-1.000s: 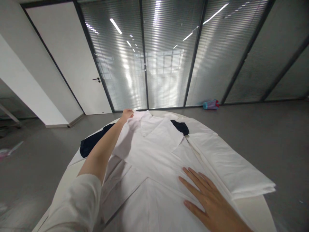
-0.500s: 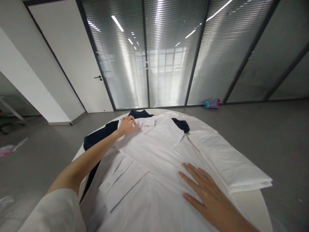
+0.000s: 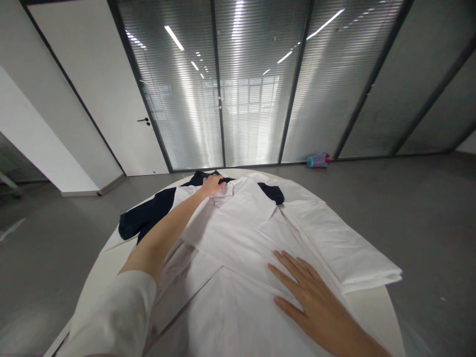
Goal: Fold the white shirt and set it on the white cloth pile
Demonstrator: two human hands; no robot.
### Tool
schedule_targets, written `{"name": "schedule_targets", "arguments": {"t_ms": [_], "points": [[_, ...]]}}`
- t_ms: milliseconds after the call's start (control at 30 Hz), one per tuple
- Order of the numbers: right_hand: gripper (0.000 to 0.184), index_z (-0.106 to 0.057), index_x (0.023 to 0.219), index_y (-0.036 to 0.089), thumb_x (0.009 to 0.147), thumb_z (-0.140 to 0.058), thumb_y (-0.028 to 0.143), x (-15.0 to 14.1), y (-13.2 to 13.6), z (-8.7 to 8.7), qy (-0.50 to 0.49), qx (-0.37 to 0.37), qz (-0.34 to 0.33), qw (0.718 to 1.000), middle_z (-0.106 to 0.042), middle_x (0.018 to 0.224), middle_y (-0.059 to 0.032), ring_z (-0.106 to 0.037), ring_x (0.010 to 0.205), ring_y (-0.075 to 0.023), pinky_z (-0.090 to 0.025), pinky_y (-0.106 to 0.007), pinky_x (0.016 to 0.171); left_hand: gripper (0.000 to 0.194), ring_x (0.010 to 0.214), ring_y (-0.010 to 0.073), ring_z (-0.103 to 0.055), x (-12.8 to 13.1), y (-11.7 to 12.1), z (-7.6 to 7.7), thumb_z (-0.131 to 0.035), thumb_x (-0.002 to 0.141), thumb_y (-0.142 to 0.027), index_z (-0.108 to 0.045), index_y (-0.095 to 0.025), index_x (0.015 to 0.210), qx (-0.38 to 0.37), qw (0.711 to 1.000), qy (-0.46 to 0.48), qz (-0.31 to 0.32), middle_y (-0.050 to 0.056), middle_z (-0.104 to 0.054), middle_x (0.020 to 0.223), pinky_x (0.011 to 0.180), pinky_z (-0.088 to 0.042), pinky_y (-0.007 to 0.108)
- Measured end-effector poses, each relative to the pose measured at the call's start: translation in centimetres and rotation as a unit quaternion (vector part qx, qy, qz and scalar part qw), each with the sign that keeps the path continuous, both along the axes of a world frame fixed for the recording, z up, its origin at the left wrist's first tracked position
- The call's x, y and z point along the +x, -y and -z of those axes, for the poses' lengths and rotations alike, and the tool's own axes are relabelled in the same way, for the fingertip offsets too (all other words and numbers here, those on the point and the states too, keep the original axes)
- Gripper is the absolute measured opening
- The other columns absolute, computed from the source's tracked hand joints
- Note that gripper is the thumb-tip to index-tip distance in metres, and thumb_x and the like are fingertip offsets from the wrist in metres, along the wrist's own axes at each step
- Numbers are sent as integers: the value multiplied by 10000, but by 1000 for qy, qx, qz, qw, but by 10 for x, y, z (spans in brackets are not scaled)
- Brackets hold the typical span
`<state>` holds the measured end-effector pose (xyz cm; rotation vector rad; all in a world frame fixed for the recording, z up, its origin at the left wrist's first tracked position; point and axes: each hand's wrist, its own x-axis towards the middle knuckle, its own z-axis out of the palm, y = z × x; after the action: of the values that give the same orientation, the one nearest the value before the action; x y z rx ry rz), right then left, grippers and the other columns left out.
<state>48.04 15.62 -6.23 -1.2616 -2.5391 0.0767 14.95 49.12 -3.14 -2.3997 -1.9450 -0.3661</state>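
Apparently, a white shirt point(image 3: 238, 238) is being smoothed: its rumpled collar point(image 3: 226, 191), needing straightening, is gathered in the left hand point(image 3: 211, 185), the right hand point(image 3: 310, 292) lying flat, well apart.

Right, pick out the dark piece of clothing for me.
The navy garment, showing from under the white shirt at the far left. It's the only dark one; the shirt and the folded white cloth are both white.

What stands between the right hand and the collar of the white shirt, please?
Nothing separate: the right hand lies on the white shirt, and only its own folded cloth runs up to the collar.
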Motion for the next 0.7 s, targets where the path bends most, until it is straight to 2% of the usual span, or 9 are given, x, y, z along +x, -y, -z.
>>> {"name": "schedule_targets", "arguments": {"t_ms": [100, 233, 333, 433, 500, 600, 700], "points": [[564, -396, 1540, 360, 1001, -496, 490, 1, 1, 1, -1, 5, 0, 1000, -279, 1637, -25, -317, 1486, -288, -352, -522, 1182, 482, 1248, 363, -509, 2, -1, 8, -527, 934, -551, -637, -215, 1261, 3, 1000, -10, -16, 152, -590, 1321, 1045, -372, 528], [563, -390, 1544, 354, 1006, -490, 483, 1, 0, 1, 4, 11, -1, 1000, -277, 1637, -25, -307, 1491, -282, -352, -515, 1184, 432, 1265, 354, -482, 7, 7, 17, -452, 987, -464, -612, -171, 1262, 50, 998, -10, -31, 186, -566, 1321, 1047, -352, 518], [571, -376, 1551, 349, 1008, -489, 481, 1, 1, 0, 2, 7, -5, 1000, -276, 1638, -30, -298, 1494, -284, -343, -525, 1188, 438, 1293, 345, -473, 13, 11, 13, -403, 1012, -434, -595, -167, 1301, 77, 997, -5, -25, 190, -567, 1350, 1084, -310, 522], [573, -361, 1558, 341, 1014, -479, 475, 1, 2, -1, 7, 8, -7, 1000, -271, 1639, -39, -289, 1498, -283, -340, -531, 1187, 478, 1400, 305, -393, 21, 16, 8, -294, 1051, -416, -502, -216, 1432, 100, 995, 2, -4, 149, -492, 1489, 1146, -247, 500], [578, -346, 1564, 343, 1015, -476, 471, 1, 2, 0, 12, 14, -9, 1000, -266, 1640, -40, -283, 1500, -281, -336, -533, 1189, 501, 1466, 288, -315, 25, 22, 8, -257, 1062, -434, -441, -250, 1490, 78, 997, -4, 28, 106, -420, 1568, 1166, -230, 498], [600, -306, 1578, 349, 1015, -477, 464, 0, 2, 0, 14, 23, -16, 1000, -253, 1643, -37, -269, 1505, -283, -317, -541, 1198, 548, 1514, 322, -219, 27, 30, 15, -295, 1051, -501, -384, -254, 1532, -3, 995, -32, 90, 87, -323, 1630, 1175, -197, 565], [615, -284, 1585, 351, 1012, -481, 461, -1, 2, -2, 10, 22, -20, 1000, -250, 1644, -37, -265, 1505, -289, -290, -555, 1207, 601, 1517, 328, -226, 24, 33, 19, -350, 1027, -550, -361, -251, 1548, -52, 990, -51, 125, 100, -274, 1648, 1189, -151, 595]]}}
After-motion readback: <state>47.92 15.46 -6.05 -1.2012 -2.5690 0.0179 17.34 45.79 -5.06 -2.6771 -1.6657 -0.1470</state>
